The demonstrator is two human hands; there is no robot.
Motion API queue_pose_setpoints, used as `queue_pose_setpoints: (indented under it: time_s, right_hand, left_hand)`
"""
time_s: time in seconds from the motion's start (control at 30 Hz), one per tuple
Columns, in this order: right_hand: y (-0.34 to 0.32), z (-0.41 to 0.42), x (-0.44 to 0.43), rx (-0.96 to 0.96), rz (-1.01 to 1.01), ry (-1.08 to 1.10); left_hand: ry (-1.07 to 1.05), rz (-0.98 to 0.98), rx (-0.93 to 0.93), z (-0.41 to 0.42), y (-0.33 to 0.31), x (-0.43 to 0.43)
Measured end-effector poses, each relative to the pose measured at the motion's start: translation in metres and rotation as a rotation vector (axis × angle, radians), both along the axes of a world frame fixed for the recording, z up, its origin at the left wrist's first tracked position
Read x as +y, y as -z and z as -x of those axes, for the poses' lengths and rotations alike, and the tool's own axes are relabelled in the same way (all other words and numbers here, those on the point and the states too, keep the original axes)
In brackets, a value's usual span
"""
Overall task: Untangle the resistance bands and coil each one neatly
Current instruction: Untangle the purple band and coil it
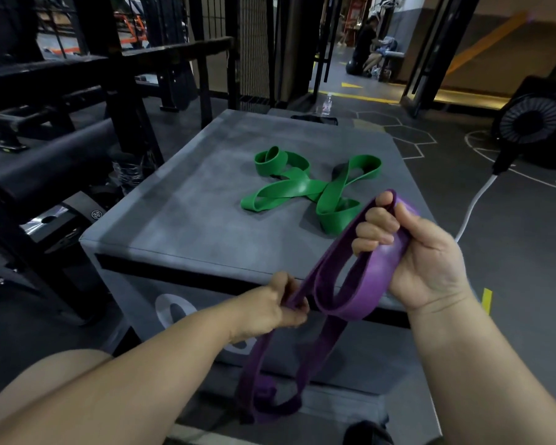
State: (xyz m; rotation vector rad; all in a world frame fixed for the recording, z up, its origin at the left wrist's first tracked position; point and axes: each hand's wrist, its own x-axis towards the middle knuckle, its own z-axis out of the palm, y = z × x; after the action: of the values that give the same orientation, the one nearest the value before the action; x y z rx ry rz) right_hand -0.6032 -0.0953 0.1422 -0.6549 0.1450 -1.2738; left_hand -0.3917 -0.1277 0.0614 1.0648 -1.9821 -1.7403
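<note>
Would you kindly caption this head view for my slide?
Left hand and right hand grip a purple rubber resistance band before a grey padded box bearing a tangled green band.

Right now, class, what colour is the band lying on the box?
Green, twisted on the grey box; the head view shows it.

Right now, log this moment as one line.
left hand: pinching purple band | right hand: gripping its upper loop | green band: twisted, uncoiled on grey box | coiling: not done
</note>
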Motion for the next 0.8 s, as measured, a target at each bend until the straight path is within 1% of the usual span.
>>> queue_pose_setpoints:
  time_s: [0.13, 0.27, 0.33, 0.43, 0.47, 0.53, 0.6, 0.67, 0.8]
  right_hand:
    - [-0.001, 0.001, -0.002, 0.045, -0.003, 0.222]
    - [-0.004, -0.005, -0.001, 0.064, -0.074, 0.435]
    - [-0.005, -0.007, -0.002, 0.110, -0.109, 0.527]
    - [-0.003, -0.007, -0.005, 0.204, -0.142, 0.660]
    - [-0.003, -0.007, -0.005, 0.238, -0.145, 0.695]
    - [-0.001, -0.008, -0.004, 0.307, -0.136, 0.744]
    - [0.000, -0.010, -0.003, 0.407, -0.127, 0.773]
    - [0.004, -0.015, -0.003, 0.519, -0.121, 0.785]
    - [0.018, -0.028, -0.004, 0.711, -0.067, 0.748]
  left_hand:
    - [-0.057, -0.046, -0.023, 0.004, 0.008, 0.004]
    - [-0.078, -0.131, 0.000, 0.008, 0.006, 0.008]
    - [-0.092, -0.124, -0.009, 0.009, 0.004, 0.009]
    - [-0.138, -0.147, 0.030, 0.010, 0.002, 0.009]
    - [-0.113, -0.160, 0.032, 0.009, 0.001, 0.008]
    - [-0.012, -0.186, 0.012, 0.007, -0.001, 0.009]
    - [0.042, -0.118, -0.025, 0.008, -0.003, 0.012]
    - [-0.011, -0.013, 0.014, 0.010, -0.005, 0.014]
    - [-0.193, 0.017, 0.196, 0.012, -0.013, 0.012]
